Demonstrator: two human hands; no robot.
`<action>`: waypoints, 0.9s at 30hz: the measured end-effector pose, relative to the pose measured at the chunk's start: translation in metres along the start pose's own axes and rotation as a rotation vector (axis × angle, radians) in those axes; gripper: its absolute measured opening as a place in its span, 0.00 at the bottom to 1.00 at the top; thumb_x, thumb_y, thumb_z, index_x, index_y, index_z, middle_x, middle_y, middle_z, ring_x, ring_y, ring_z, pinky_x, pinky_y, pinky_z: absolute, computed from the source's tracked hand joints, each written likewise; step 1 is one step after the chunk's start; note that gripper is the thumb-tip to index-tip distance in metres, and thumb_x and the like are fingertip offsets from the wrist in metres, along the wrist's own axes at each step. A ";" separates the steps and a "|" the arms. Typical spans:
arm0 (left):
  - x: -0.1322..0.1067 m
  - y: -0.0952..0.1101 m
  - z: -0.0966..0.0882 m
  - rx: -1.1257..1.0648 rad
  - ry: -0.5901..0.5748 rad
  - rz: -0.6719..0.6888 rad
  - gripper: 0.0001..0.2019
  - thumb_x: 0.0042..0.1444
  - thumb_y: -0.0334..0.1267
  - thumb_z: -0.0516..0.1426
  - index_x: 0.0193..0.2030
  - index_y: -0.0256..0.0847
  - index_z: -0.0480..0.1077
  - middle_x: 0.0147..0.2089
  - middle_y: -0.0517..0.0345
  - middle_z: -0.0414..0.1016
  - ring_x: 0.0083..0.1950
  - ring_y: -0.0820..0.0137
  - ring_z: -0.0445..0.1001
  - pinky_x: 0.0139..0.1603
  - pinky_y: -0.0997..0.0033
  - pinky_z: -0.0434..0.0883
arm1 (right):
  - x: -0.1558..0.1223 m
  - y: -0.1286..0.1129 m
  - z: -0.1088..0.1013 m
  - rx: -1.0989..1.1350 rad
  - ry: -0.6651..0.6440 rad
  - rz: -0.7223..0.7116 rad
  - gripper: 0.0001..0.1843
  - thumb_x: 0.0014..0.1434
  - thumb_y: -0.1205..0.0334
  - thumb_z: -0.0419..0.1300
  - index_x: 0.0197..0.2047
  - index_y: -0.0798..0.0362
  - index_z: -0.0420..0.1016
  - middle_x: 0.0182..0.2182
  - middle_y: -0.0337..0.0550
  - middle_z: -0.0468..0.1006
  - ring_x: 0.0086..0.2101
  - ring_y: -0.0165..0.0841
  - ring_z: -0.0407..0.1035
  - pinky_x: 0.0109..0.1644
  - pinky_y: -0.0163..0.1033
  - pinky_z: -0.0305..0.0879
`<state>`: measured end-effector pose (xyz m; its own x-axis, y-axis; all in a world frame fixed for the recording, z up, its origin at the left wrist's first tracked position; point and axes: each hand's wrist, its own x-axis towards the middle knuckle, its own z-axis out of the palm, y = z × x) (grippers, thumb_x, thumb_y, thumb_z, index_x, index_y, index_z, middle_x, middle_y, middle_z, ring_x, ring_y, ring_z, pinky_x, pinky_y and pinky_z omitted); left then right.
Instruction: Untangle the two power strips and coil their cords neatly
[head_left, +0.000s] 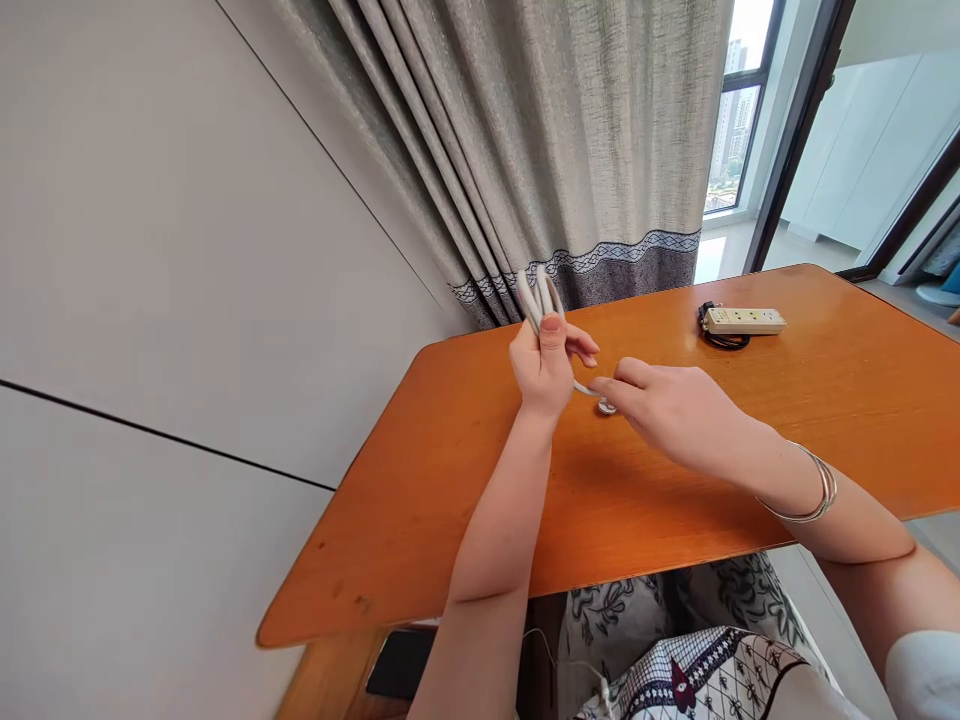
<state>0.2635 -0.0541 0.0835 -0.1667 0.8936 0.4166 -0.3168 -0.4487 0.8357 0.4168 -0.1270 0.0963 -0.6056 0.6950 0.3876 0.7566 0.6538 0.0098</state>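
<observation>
My left hand (546, 366) is raised above the orange wooden table (465, 480), fingers closed round a folded bundle of white cable (538, 295) whose loops stick up above the thumb. A free length of the cable runs down to my right hand (667, 412), which pinches it near its white end (607, 406), close to the tabletop. A silver bangle (814, 490) sits on my right wrist.
A white power strip (744, 320) with a coiled black cord (724, 340) lies at the table's far right. A grey curtain (555, 140) hangs behind the table, a plain wall to the left. A dark phone (401, 662) lies below the table's near edge.
</observation>
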 end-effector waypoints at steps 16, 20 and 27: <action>-0.020 -0.006 0.004 -0.011 -0.868 -0.435 0.33 0.53 0.74 0.52 0.24 0.41 0.60 0.12 0.63 0.62 0.08 0.81 0.47 0.10 0.77 0.44 | 0.009 0.060 -0.005 0.449 0.532 0.123 0.21 0.56 0.44 0.69 0.49 0.45 0.83 0.42 0.46 0.72 0.36 0.34 0.66 0.35 0.39 0.63; -0.023 -0.005 0.005 -0.084 -0.945 -0.459 0.31 0.53 0.72 0.55 0.25 0.43 0.55 0.11 0.68 0.56 0.10 0.81 0.42 0.12 0.78 0.43 | 0.013 0.075 -0.002 0.677 0.538 0.164 0.16 0.60 0.45 0.64 0.35 0.49 0.84 0.28 0.42 0.72 0.29 0.31 0.63 0.31 0.38 0.59; -0.027 -0.001 0.006 -0.196 -0.860 -0.493 0.32 0.55 0.71 0.54 0.22 0.44 0.51 0.09 0.72 0.43 0.10 0.81 0.40 0.13 0.77 0.44 | 0.018 0.069 -0.001 0.788 0.542 0.185 0.23 0.63 0.43 0.59 0.27 0.51 0.78 0.23 0.40 0.71 0.27 0.30 0.62 0.32 0.38 0.57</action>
<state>0.2740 -0.0779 0.0740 0.7291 0.6473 0.2224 -0.3299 0.0477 0.9428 0.4581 -0.0696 0.1051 -0.1488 0.7041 0.6943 0.3271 0.6976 -0.6374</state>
